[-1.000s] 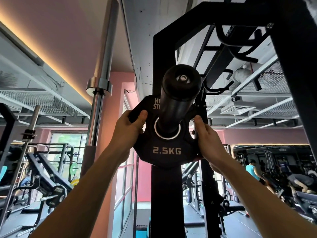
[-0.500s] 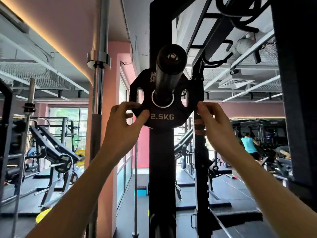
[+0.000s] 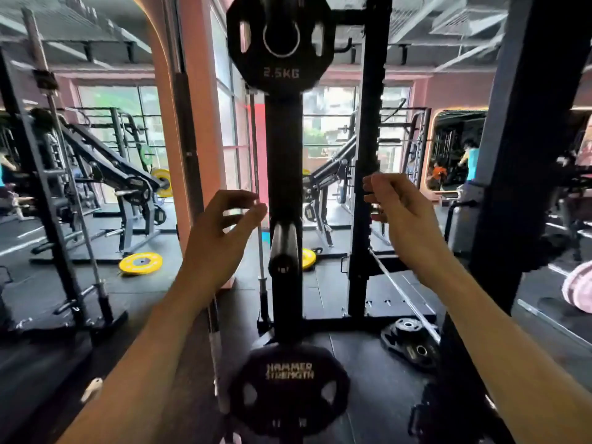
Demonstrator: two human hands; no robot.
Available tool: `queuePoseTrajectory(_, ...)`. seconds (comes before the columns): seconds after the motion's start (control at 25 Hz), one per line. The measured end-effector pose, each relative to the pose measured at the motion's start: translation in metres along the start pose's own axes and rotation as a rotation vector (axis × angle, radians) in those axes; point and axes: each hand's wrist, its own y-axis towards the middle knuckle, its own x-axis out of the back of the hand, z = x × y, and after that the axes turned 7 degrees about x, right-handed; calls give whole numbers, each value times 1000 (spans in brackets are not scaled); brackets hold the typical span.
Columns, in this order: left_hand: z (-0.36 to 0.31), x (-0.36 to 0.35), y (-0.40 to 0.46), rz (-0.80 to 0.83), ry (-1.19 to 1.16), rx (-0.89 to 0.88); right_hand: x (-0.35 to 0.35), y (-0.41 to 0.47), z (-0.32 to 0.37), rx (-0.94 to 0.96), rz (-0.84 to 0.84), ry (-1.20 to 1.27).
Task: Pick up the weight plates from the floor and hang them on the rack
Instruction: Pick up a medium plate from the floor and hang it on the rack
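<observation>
A black 2.5 KG weight plate (image 3: 281, 56) hangs on the top peg of the black rack post (image 3: 284, 149). Below it an empty peg (image 3: 283, 248) sticks out toward me. Lower still, a black Hammer Strength plate (image 3: 288, 386) sits on a bottom peg. Black plates (image 3: 411, 342) lie on the floor to the right of the rack base. My left hand (image 3: 221, 232) and my right hand (image 3: 395, 209) hover in the air on either side of the post, fingers loosely curled, holding nothing.
An upright barbell (image 3: 189, 123) stands left of the post by a pink pillar (image 3: 198, 107). A second rack upright (image 3: 368, 155) rises to the right, a thick black column (image 3: 525, 155) further right. Yellow plates (image 3: 140, 263) lie on the floor. People exercise at the far right.
Both hands have let go of the 2.5 KG plate and dropped away from it. The view has tilted down, showing the lower pegs and the floor.
</observation>
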Motion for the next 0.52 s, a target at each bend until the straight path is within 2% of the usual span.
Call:
queuePoseTrajectory(0.32,57,17,-149,29,108,273,16,-169,-14,-305,69,-38)
queuePoseTrajectory(0.52,116,35,-241,154,131,445,8,-281,-34,-526,42,-62)
